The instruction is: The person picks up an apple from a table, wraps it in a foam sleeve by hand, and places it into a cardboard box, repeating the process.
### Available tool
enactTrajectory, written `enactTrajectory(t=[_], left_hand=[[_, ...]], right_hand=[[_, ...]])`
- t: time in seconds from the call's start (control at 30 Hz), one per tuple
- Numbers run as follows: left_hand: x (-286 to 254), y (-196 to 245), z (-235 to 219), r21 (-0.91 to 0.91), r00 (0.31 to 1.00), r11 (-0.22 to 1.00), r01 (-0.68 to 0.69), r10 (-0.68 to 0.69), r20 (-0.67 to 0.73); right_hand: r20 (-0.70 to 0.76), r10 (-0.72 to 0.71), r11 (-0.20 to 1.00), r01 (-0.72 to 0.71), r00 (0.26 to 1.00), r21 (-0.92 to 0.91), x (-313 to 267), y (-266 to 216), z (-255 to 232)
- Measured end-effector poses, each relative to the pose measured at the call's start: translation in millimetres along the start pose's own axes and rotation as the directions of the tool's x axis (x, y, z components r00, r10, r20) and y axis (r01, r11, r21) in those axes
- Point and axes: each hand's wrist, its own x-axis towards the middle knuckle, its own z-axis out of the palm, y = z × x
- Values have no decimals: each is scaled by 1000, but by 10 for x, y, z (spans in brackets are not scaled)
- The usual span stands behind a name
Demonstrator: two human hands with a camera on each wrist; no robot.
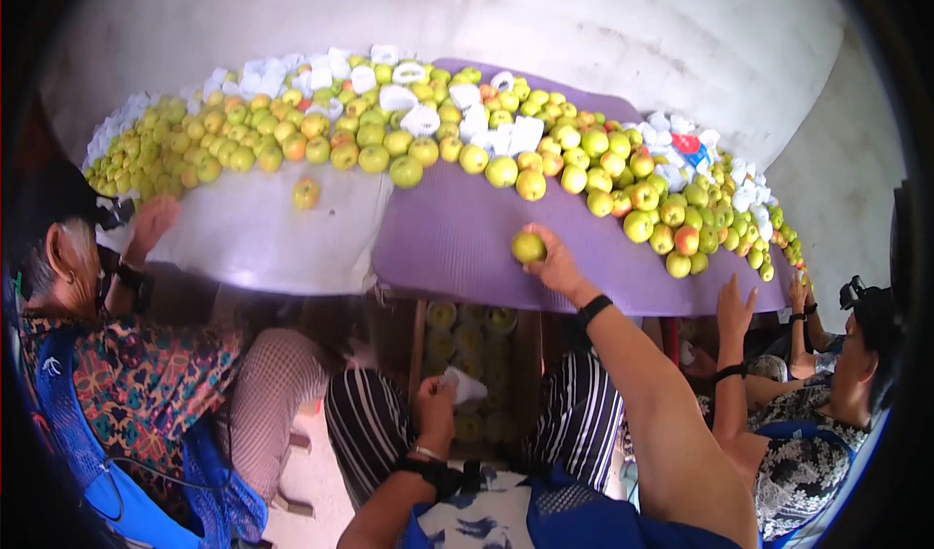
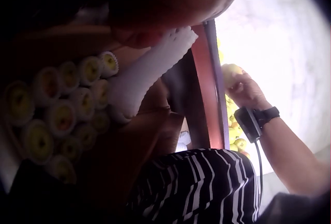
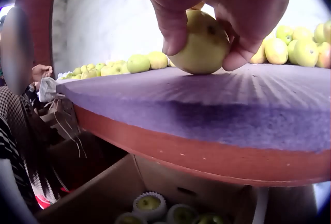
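Note:
My right hand (image 1: 557,262) grips a yellow-green apple (image 1: 528,247) at the purple mat's near part; in the right wrist view the thumb and fingers (image 3: 176,33) lie round the apple (image 3: 200,45), low over the mat (image 3: 248,89). Lower down, my left hand (image 1: 434,415) pinches a white foam net sleeve (image 1: 465,386) above a cardboard box. The left wrist view has the sleeve (image 2: 147,74) hanging flattened from the left hand (image 2: 170,7), beside several apples in foam nets (image 2: 62,115) set in rows.
A long heap of apples (image 1: 370,145) with loose foam nets (image 1: 421,120) lies across the table. One apple (image 1: 305,193) sits apart on the pale mat. People sit at the left (image 1: 136,384) and right (image 1: 808,423). The open box (image 3: 103,198) stands below the table edge.

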Motion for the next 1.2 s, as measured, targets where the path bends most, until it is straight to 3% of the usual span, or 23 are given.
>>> enactTrajectory(t=[0.07,0.13,0.17,0.2,0.27,0.4,0.53,0.6,0.67,0.77,0.83,0.9,0.97,1.0,1.07,1.2], left_hand=[[10,-37,-24,2,999,1000,29,-29,-29],[8,-18,-41,-2,997,999,45,-45,-57],[0,-16,-53,50,998,998,45,-43,-46],[-5,-15,-55,103,999,994,43,-40,-30],[-8,-26,-54,88,999,996,32,-28,-44],[81,-168,-83,102,997,993,-53,58,-49],[77,-228,-105,192,981,966,-171,186,-59],[9,-177,-88,252,973,946,-206,226,-53],[-24,-153,-85,306,962,921,-242,269,-46],[-135,-22,-54,575,904,723,-383,423,71],[-136,-36,-98,611,817,584,-535,542,196],[-152,-45,-110,614,780,529,-585,574,249],[-129,-67,-110,506,924,774,-382,333,188],[-107,-84,-130,508,924,771,-383,332,191],[-70,-134,-179,236,963,953,-190,134,234],[-149,-20,-174,191,975,977,-96,54,214]], right_hand=[[-5,2,1000,-2,1000,-14,-118,-47,116],[-62,45,974,-30,997,224,-304,-266,169],[13,80,899,-78,997,430,-459,-386,200],[21,86,897,-87,996,434,-632,-480,254],[222,123,676,-245,967,695,-997,-595,404],[493,188,397,-524,850,753,-1561,-493,724],[539,128,261,-553,832,791,-1852,-393,1008],[548,100,262,-553,831,791,-1923,-345,1059],[590,46,336,-568,806,751,-1959,-281,1087],[596,-37,294,-561,802,774,-1968,-330,1045],[616,-42,268,-585,786,765,-1962,-236,1088],[635,-48,240,-608,771,757,-1964,-199,1103],[631,9,173,-623,776,763,-1937,-199,1090],[628,8,171,-620,778,766,-1928,-167,1100],[602,120,232,-612,790,756,-1912,-63,1119],[602,160,238,-623,782,745,-1902,-73,1097]])
